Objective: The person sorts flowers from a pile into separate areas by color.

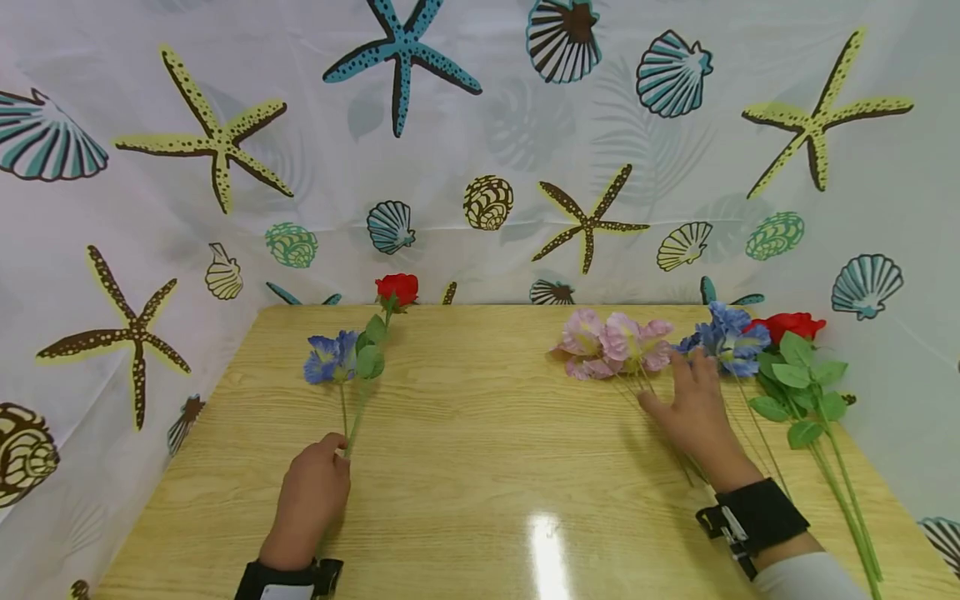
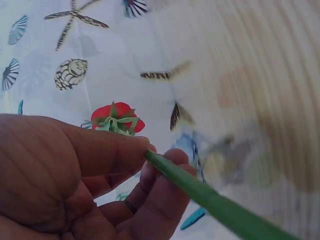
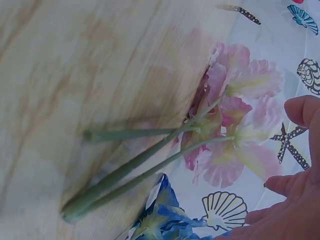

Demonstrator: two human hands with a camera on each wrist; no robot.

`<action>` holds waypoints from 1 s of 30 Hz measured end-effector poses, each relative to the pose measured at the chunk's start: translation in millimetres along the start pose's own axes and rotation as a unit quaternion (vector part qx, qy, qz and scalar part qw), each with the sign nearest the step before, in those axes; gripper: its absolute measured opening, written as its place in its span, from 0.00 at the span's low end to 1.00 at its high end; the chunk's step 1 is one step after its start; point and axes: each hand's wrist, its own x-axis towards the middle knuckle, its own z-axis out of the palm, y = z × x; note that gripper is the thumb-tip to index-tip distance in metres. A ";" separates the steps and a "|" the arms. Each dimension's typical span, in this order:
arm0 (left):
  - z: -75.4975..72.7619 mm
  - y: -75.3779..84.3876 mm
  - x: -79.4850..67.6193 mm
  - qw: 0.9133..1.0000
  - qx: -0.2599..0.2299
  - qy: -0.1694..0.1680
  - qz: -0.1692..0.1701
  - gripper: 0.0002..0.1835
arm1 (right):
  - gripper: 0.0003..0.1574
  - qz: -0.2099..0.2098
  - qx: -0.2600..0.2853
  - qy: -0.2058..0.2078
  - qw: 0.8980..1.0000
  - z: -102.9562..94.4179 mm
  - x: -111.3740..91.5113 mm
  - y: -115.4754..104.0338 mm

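Note:
On the left, my left hand pinches the green stem of a red rose between thumb and fingertips. The stem of a blue flower runs down into the same hand. My right hand reaches over the stems at the right, fingers spread and holding nothing. Its fingertips overlap the lower edge of the blue flowers. Left of it lie pink flowers, whose stems show near the thumb in the right wrist view.
At the far right, another red rose lies with leafy green stems along the edge of the wooden table. A white cloth printed with starfish and shells hangs behind the table and along its sides.

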 end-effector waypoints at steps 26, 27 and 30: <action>32.0 46.8 -3.6 0.972 -0.220 -0.067 0.040 0.17 | 0.56 -0.019 0.100 -0.038 0.994 24.6 -0.9 -61.2; 33.5 47.8 -4.1 0.971 -0.226 -0.070 0.042 0.16 | 0.56 -0.019 0.106 -0.039 0.993 25.9 -0.9 -64.0; 38.1 51.4 -4.5 0.967 -0.239 -0.077 0.050 0.16 | 0.54 -0.028 0.116 -0.045 0.992 31.3 -0.7 -72.2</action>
